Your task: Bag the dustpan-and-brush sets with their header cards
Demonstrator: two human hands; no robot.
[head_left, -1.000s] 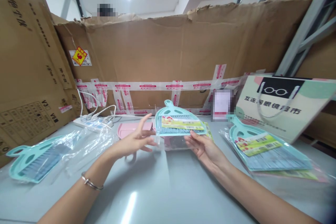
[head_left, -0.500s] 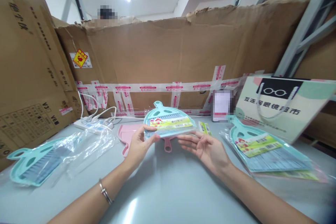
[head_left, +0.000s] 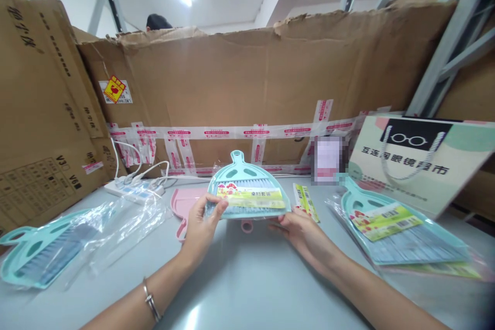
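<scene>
A teal mini dustpan with a brush and a paper label [head_left: 247,192] is held up above the grey table [head_left: 247,278], handle pointing away. My left hand [head_left: 201,224] pinches its left front edge, thumb on top. My right hand [head_left: 299,229] grips the right front edge from below, fingers curled under it. Beneath the teal set lies a pink dustpan [head_left: 185,203] on the table.
A teal dustpan [head_left: 34,255] lies at the left beside loose clear plastic bags [head_left: 119,224]. Bagged teal sets [head_left: 398,229] are stacked at the right, a label strip [head_left: 305,202] near them. A power strip [head_left: 131,191], cardboard walls [head_left: 247,87] and a paper bag [head_left: 417,160] stand behind.
My left hand has taken hold of the teal set's left edge. My right hand let go for a moment and now grips its right edge again. The set has come slightly nearer and to the left.
</scene>
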